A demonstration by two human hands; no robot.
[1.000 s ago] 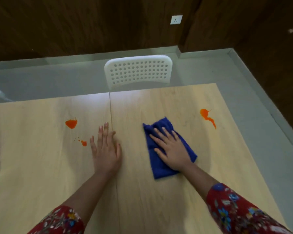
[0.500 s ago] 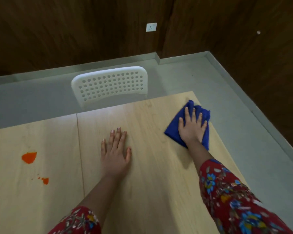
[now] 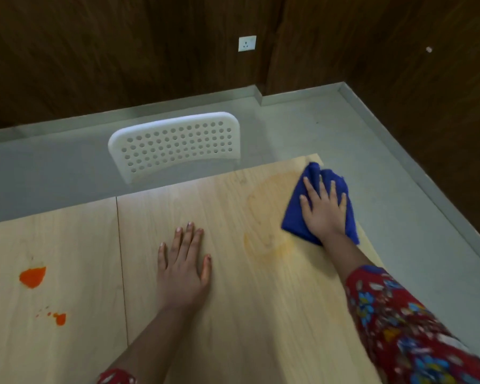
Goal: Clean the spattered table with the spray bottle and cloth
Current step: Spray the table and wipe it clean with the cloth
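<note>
**Head view.** A dark wood-panelled wall (image 3: pixel 122 51) meets a smooth grey floor (image 3: pixel 399 217) bordered by a pale skirting. In front lies the table (image 3: pixel 261 314), a flat top of light wood grain made of two panels that meet at one straight seam (image 3: pixel 122 273). Behind its far edge stands one white plastic chair (image 3: pixel 175 145), whose rounded back is pierced by rows of round holes.

Two bare forearms reach onto the right panel. The right sleeve (image 3: pixel 405 333) is red with a floral print, and only a scrap of the left sleeve (image 3: pixel 117 378) shows.

One blue cloth (image 3: pixel 295 220), soft and folded into a rough rectangle, lies at the far right corner of the table and reaches its right edge. The right hand (image 3: pixel 323 214) presses flat upon it, fingers straight and spread, grasping nothing. The left hand (image 3: pixel 182 273) rests palm down on bare wood near the seam, well apart from the cloth. Its fingers are also straight and released.

A faint orange smear (image 3: pixel 269 245), ring-shaped and thin, lies just left of the cloth. On the left panel sit two solid orange stains, a large blot (image 3: pixel 32 277) and a small blot (image 3: pixel 60 318), with a few specks beside the latter.

One white square socket (image 3: pixel 247 43) is set in the wall.
</note>
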